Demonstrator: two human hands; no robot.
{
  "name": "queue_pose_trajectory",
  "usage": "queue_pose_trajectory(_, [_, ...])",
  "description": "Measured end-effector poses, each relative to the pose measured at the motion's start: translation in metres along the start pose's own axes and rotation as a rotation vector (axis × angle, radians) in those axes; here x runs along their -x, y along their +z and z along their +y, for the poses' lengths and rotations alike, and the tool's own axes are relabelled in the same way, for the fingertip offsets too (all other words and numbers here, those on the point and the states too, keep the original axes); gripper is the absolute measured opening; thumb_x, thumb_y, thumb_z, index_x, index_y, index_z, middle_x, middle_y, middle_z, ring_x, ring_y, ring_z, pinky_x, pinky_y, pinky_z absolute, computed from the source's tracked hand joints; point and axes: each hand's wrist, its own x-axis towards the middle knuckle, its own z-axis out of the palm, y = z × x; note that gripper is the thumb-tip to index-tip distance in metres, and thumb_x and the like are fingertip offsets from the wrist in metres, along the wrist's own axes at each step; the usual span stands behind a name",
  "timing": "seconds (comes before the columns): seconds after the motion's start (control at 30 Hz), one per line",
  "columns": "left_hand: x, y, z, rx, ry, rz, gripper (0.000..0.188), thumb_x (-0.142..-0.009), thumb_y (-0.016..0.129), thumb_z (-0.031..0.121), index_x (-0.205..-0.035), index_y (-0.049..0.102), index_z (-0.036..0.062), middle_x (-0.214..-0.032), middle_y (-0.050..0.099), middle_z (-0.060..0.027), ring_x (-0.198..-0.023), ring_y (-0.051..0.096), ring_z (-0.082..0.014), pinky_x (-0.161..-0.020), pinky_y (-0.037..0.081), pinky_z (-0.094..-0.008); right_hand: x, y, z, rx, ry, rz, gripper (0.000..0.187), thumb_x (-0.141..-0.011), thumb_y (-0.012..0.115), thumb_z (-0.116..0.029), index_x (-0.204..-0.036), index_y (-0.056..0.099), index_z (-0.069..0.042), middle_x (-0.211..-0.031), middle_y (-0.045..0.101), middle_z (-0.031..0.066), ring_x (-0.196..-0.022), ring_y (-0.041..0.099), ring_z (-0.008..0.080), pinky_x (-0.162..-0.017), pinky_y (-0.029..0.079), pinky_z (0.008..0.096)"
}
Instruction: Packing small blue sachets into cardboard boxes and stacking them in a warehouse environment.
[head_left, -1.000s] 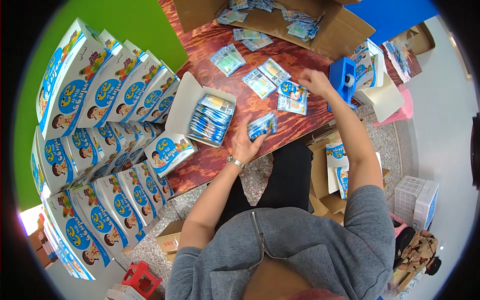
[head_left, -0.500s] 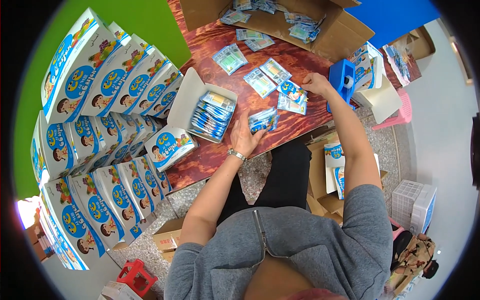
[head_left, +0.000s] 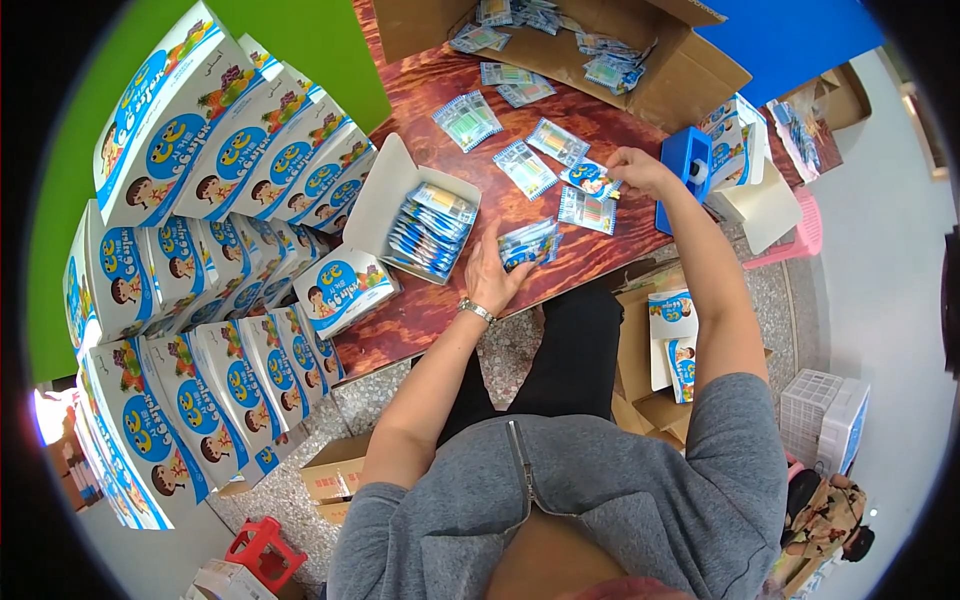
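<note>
My left hand (head_left: 488, 274) rests near the table's front edge, thumb and fingers curled round a small stack of blue-and-white packets (head_left: 530, 246). Farther right, my right hand (head_left: 640, 172) pinches the edge of a single blue packet (head_left: 590, 180). Below that one lies another packet (head_left: 586, 211), partly overlapped by it. Two more packets, one flat packet (head_left: 524, 170) and one beside it (head_left: 558, 142), lie to the left of my right hand. Left of my left hand stands an open white carton (head_left: 378, 205) holding a row of packets (head_left: 430, 232).
Stacked printed cartons (head_left: 225, 160) rise on the left, with one closed carton (head_left: 345, 290) by the open one. A big cardboard box (head_left: 690, 75) with loose packets lies at the back. A blue tape dispenser (head_left: 684, 170) stands right. Loose packets (head_left: 467, 121) lie farther back.
My right hand has closed on the blue packet's edge and lifted it slightly away from the packet below. The two packets beside it have spread apart. My left hand keeps its stack.
</note>
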Motion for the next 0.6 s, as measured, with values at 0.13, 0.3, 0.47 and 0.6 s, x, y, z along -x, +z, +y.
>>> queue_pose_trajectory(0.13, [0.001,0.001,-0.002,0.002,0.008,0.026,0.094,-0.069,0.087,0.027,-0.144,0.036,0.0029,-0.118,0.061,-0.0231,-0.107,0.06,-0.0397,-0.092,0.049,-0.0457,0.011,-0.001,-0.022,-0.222,0.132,-0.015,0.003,-0.09,0.064,-0.015,-0.093,0.063,-0.015,-0.071,0.057,-0.0041,-0.058,0.053,0.0067,-0.054,0.045,0.0228])
queue_pose_trajectory(0.3, [0.0,0.002,-0.003,0.004,-0.007,0.009,0.097,-0.069,0.087,0.028,-0.146,0.033,0.0035,-0.119,0.061,-0.0237,-0.108,0.06,-0.0401,-0.092,0.049,-0.0462,0.012,-0.01,-0.023,-0.238,0.129,-0.029,0.005,-0.091,0.067,-0.019,-0.092,0.065,-0.015,-0.072,0.058,-0.0044,-0.057,0.053,0.0067,-0.054,0.046,0.023])
queue_pose_trajectory(0.47, [0.0,0.001,0.002,0.047,-0.02,0.025,0.102,-0.067,0.089,0.028,-0.148,0.029,0.0051,-0.119,0.061,-0.0238,-0.108,0.06,-0.0399,-0.092,0.049,-0.0463,0.012,-0.007,-0.015,-0.068,0.113,-0.036,0.01,-0.092,0.067,-0.023,-0.098,0.064,-0.015,-0.076,0.062,-0.0039,-0.062,0.057,0.0063,-0.055,0.046,0.022])
queue_pose_trajectory(0.6, [0.002,-0.002,0.0,0.046,-0.029,0.034,0.098,-0.068,0.089,0.025,-0.146,0.032,0.0055,-0.121,0.06,-0.0235,-0.11,0.061,-0.0407,-0.091,0.05,-0.0456,0.021,0.012,-0.014,0.0,0.071,0.017,0.019,-0.088,0.073,-0.021,-0.102,0.064,-0.011,-0.086,0.066,0.0,-0.077,0.061,0.0099,-0.062,0.047,0.0268])
